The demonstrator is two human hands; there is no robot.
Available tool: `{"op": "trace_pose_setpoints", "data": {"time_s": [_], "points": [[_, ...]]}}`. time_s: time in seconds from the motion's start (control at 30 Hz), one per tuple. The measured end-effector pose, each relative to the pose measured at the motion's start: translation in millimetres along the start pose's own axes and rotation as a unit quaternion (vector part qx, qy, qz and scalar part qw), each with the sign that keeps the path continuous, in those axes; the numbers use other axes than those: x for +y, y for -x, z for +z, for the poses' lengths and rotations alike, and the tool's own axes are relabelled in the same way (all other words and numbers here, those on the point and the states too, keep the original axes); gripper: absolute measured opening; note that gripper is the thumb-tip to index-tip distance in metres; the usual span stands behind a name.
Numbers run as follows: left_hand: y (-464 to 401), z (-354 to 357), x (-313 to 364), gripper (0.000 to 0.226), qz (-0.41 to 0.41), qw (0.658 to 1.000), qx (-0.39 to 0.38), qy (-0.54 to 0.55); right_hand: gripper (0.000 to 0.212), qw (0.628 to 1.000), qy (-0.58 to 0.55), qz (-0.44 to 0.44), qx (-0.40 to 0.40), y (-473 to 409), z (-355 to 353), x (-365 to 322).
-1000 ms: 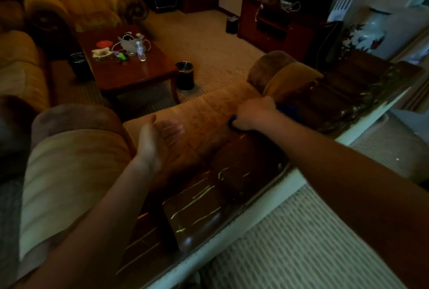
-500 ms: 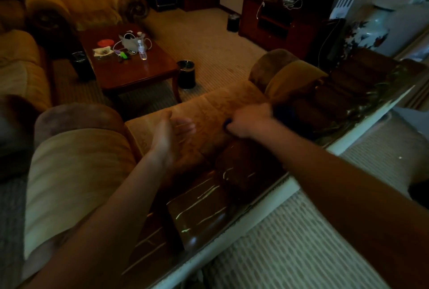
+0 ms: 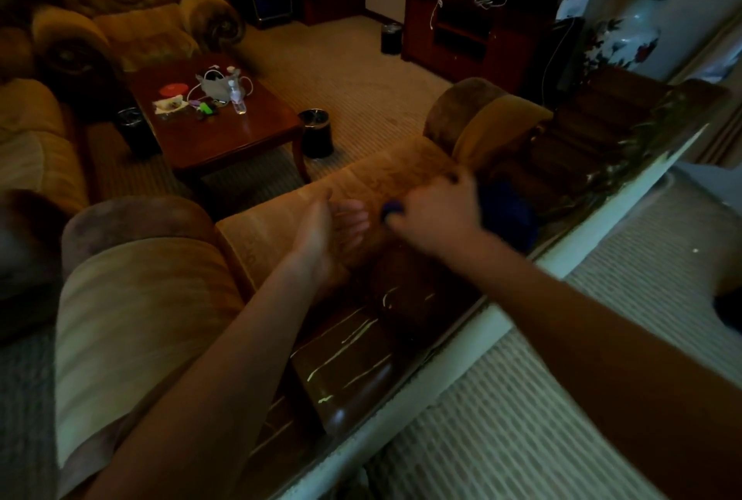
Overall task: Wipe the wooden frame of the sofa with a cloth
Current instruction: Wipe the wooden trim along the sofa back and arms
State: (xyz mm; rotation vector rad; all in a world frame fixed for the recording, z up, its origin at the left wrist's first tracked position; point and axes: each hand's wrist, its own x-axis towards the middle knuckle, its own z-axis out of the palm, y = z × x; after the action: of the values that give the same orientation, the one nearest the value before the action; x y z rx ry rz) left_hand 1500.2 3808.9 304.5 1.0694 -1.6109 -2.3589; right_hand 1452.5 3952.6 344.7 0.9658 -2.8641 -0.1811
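Here the right hand curls its fingers round a bunched dark blue cloth and presses it down onto the dark, glossy carved wooden frame that runs along the top of the tan upholstered sofa; the grip looks meant to keep the cloth wadded so it can be dragged along the wood. The left hand is spread and relaxed, fingers straight, lying against the sofa's patterned back cushion just beside the frame, most likely as a brace while the person leans over from behind. It holds nothing. The cloth sits mostly on the far side of the right hand, with a small corner peeping out at the knuckles towards the left hand, which is close by but not touching it. Pale streaks gleam on the wood nearer the camera, and the carved stretch beyond the cloth looks to be the part left to wipe
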Motion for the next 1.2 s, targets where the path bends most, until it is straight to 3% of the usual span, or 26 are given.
{"op": "trace_pose_setpoints", "data": {"time_s": [0.1, 0.17, 0.27, 0.37, 0.43, 0.5, 0.6, 0.73, 0.83, 0.93, 1.0, 1.1, 1.2], "points": [[3, 2, 0, 0.051, 0.008, 1.000, 0.004, -0.002, 0.057, 0.993, 0.020, 0.113, -0.033, -18, -6, 31], [5, 3, -2, 0.052, 0.008, 1.000, -0.003, -0.001, 0.059, 0.992, 0.019, 0.126, -0.024, -8, -1, 10], [8, 2, -4, 0.052, 0.009, 1.000, 0.005, 0.022, 0.050, 0.994, -0.029, 0.021, 0.103, 28, 9, -26], [7, -1, -2, 0.050, 0.015, 0.999, 0.009, 0.040, 0.040, 0.969, -0.109, -0.094, 0.200, 61, 19, -21], [8, -4, -2, 0.049, 0.018, 0.998, 0.012, 0.054, 0.034, 0.953, -0.125, -0.171, 0.215, 80, 28, -11], [10, -7, -1, 0.049, 0.011, 0.998, 0.016, 0.059, 0.033, 0.946, -0.139, -0.189, 0.225, 84, 33, 1], [16, -9, -2, 0.052, 0.007, 0.999, 0.016, 0.047, 0.038, 0.967, -0.133, -0.081, 0.202, 59, 16, 13], [22, -6, -6, 0.052, 0.019, 0.999, 0.027, 0.034, 0.037, 0.996, -0.039, 0.018, 0.073, 9, -7, 6], [25, -5, -9, 0.051, 0.010, 0.999, 0.010, 0.035, 0.031, 0.995, -0.062, -0.011, 0.079, 18, -10, -11], [26, -6, -12, 0.046, 0.002, 0.999, -0.015, 0.045, 0.021, 0.973, -0.121, -0.132, 0.146, 78, 5, -27], [29, -7, -14, 0.043, 0.006, 0.998, -0.015, 0.058, 0.029, 0.958, -0.103, -0.189, 0.188, 109, 21, -25], [33, -10, -12, 0.047, -0.006, 0.998, -0.002, 0.062, 0.045, 0.970, -0.093, -0.114, 0.195, 90, 20, -3], [37, -10, -12, 0.048, 0.002, 0.998, 0.019, 0.054, 0.039, 0.992, -0.077, -0.019, 0.100, 40, -4, 1]]}}
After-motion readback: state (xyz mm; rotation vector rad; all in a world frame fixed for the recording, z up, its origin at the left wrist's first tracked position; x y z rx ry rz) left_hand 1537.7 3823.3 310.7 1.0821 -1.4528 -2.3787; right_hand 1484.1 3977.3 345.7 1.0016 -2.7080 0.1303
